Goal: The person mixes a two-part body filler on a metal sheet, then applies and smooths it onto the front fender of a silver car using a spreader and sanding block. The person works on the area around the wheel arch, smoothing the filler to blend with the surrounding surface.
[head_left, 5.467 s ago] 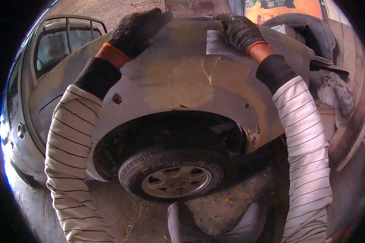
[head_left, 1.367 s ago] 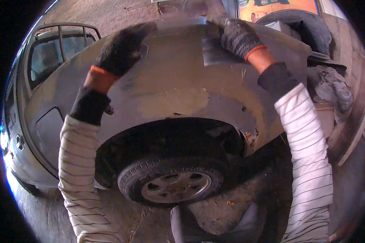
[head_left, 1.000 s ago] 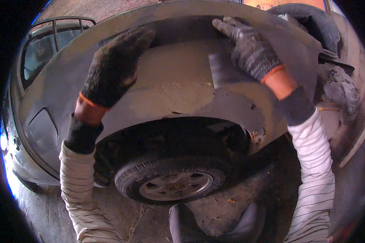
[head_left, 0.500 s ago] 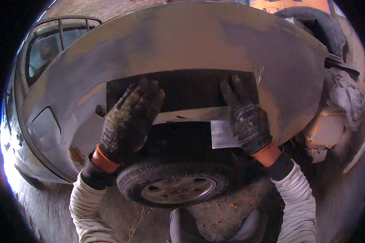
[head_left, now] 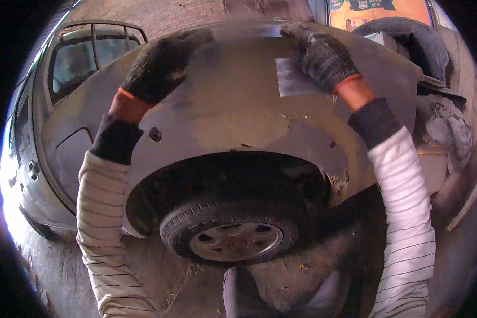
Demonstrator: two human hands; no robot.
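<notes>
A grey car body panel (head_left: 233,74) with tan patches curves in front of me, above a wheel arch. Both hands wear dark, dirty knit gloves with orange cuffs. At the panel's upper edge, my left hand (head_left: 161,66) lies with its fingers pointing right. Opposite it, my right hand (head_left: 326,55) has its fingertips on the same edge. A sandpaper sheet (head_left: 249,31) spans between them, seen nearly edge-on as a thin shiny strip; its ends are hidden under the gloves. Beneath my right palm, a pale grey rectangular sheet (head_left: 294,77) hangs against the panel.
A tyre (head_left: 188,228) on a metal wheel (head_left: 236,241) sits below the arch. The panel has a small rusty hole (head_left: 155,134) and a fuel flap (head_left: 74,153). Crumpled grey sheeting (head_left: 446,124) lies on the right. Behind stand a brick wall (head_left: 164,16) and an orange poster (head_left: 379,13).
Both hands have slid up and away from just above the wheel arch to the panel's top edge, carrying the dark sandpaper sheet and the pale sheet. The panel's lower middle is now uncovered.
</notes>
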